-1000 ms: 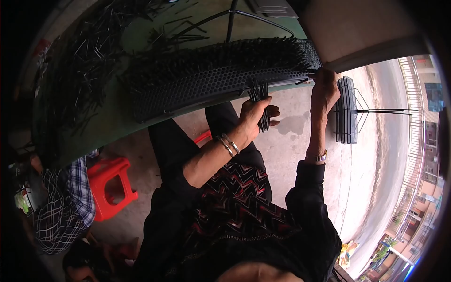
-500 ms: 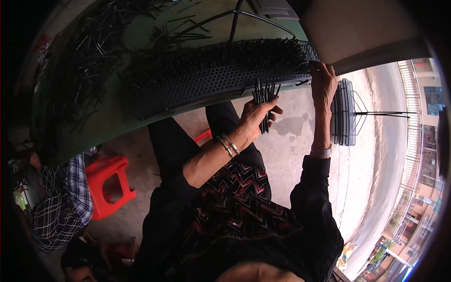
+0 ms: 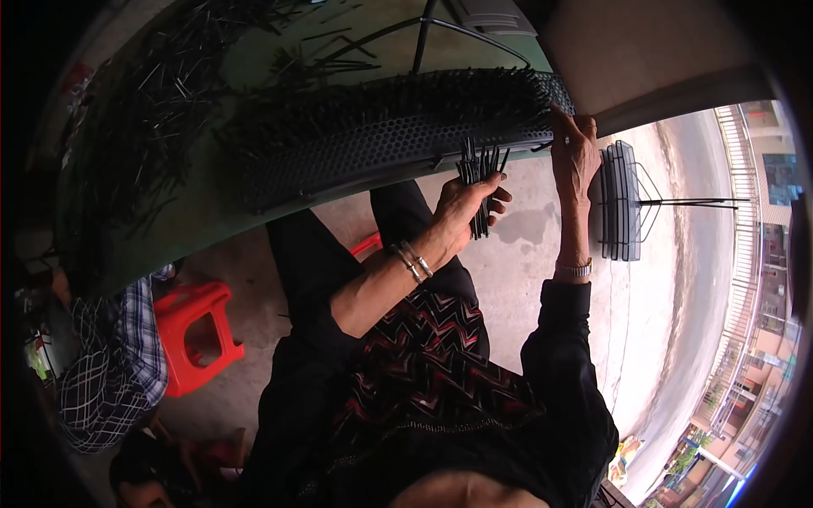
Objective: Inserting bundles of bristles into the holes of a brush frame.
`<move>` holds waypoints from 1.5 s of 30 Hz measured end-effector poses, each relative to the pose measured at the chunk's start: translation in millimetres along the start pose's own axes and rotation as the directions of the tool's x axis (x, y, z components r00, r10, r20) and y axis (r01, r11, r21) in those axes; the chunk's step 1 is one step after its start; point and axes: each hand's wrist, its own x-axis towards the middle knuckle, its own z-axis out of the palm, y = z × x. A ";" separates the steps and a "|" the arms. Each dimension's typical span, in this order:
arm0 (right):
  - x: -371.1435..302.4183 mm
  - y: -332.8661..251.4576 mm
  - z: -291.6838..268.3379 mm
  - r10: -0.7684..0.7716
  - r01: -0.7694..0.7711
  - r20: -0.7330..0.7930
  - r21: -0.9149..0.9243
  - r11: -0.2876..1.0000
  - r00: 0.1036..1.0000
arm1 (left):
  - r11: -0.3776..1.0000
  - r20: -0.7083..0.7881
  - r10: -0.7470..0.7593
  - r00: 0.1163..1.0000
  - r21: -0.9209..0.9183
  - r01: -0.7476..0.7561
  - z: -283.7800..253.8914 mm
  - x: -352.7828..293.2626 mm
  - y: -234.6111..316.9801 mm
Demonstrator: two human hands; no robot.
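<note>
Pale concrete floor (image 3: 508, 279) runs beneath the green table (image 3: 165, 241) at which I sit. Nearest to me, my left hand (image 3: 464, 207) is closed round a bundle of thin black strips (image 3: 472, 165), held just off the table's near edge, thumb laid across the middle, upper ends fanned apart. Assessment: light, fairly stiff along their length, probably smooth enough to slide over one another if the grip slackens. Best hold is the one in use, round the middle, leaving the tips free to be drawn singly.

My right hand (image 3: 576, 157) is at the right end of a perforated black panel (image 3: 364, 152), fingers bent and drawn together; whether a strip is pinched between the fingertips I cannot tell. Said panel lies along the table's near edge, reaching its right-hand corner; the near rows of holes are bare, the farther part thick with upright bristles (image 3: 457, 97). I judge it rigid and heavier than the strips, best taken by its long rim.

Beyond it, toward the table's far edge, rises a dark tubular frame (image 3: 421, 46); loose strips (image 3: 174, 89) are heaped farther left.
</note>
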 end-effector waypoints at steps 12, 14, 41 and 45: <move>-51.6 -39.2 -18.3 0.045 -0.394 0.543 0.548 0.738 0.838 | 0.989 0.036 0.021 0.999 0.148 -0.026 2.6 -9.9 5.0; -54.0 -40.9 -22.4 0.061 -0.425 0.574 0.527 0.736 0.817 | 0.978 0.046 -0.025 0.999 0.208 0.015 1.7 -13.4 6.2; -18.8 -14.6 -4.1 0.169 -0.103 -0.183 0.323 0.941 0.969 | 0.998 -0.102 -0.020 0.995 -0.061 0.014 -4.7 9.9 -1.1; -16.2 -13.9 -8.6 0.142 -0.081 -0.166 0.329 0.941 0.976 | 0.997 -0.126 -0.045 0.991 -0.069 0.037 -3.8 7.2 -1.1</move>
